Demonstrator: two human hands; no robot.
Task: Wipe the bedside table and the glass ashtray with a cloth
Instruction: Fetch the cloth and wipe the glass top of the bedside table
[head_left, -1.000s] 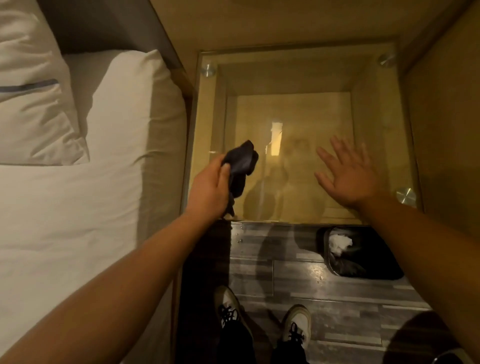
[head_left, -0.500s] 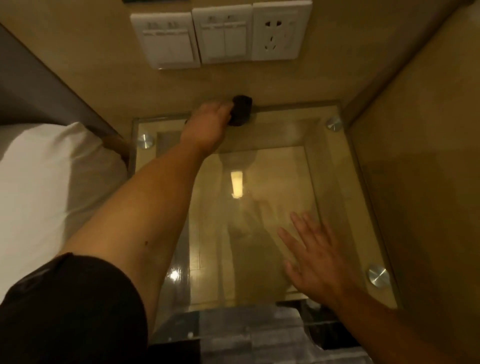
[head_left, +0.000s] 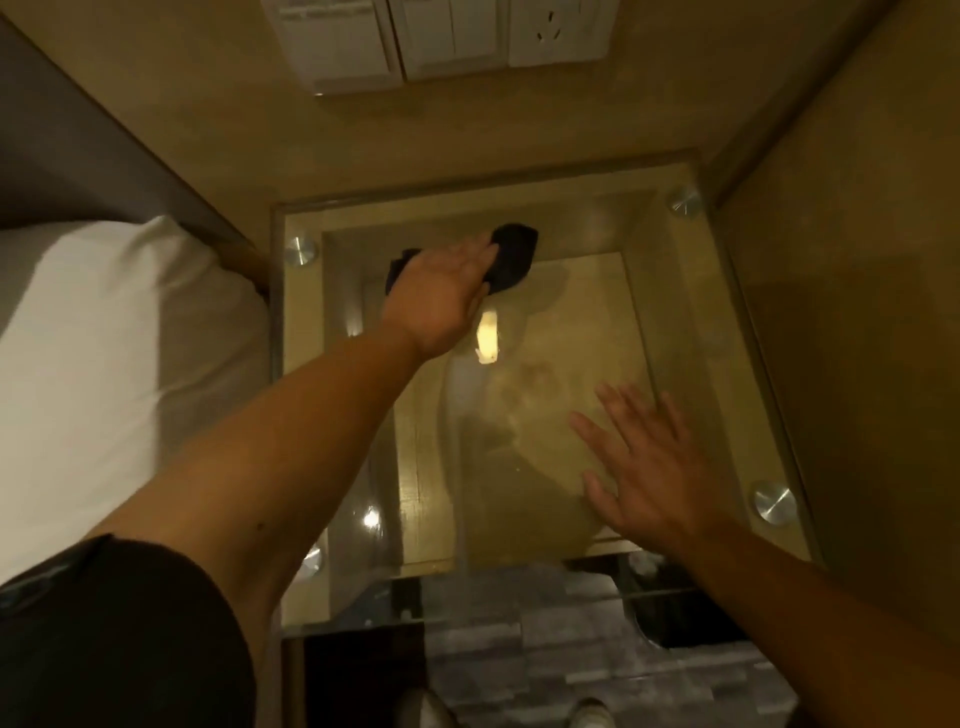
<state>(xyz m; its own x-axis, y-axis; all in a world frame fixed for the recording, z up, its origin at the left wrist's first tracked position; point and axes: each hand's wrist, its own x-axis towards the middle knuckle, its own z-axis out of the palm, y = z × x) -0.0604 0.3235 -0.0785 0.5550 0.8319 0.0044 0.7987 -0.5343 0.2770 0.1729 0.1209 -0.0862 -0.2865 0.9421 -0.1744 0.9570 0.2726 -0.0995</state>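
Head view, one dark cloth (head_left: 511, 254) under left hand (head_left: 441, 291), right hand (head_left: 649, 467) flat on bedside table (head_left: 717, 364)

table top (head_left: 675, 332): glossy clear glass | studs (head_left: 774, 501): shiny metal | cloth (head_left: 511, 257): dark matt fabric | switches (head_left: 452, 36): smooth white plastic

The left arm reaches forward from a dark short sleeve (head_left: 119, 639), bare forearm stretched diagonally over the bedside table (head_left: 670, 312) toward its far edge. The left hand (head_left: 441, 291) lies palm down, fingers extended and flat, pressing on a dark cloth (head_left: 511, 254) near the table's far left part. The right forearm enters from the near right corner of the table. The right hand (head_left: 649, 467) is spread, fingers straight and apart, palm down over the near right part of the table; whether it touches the glass cannot be told
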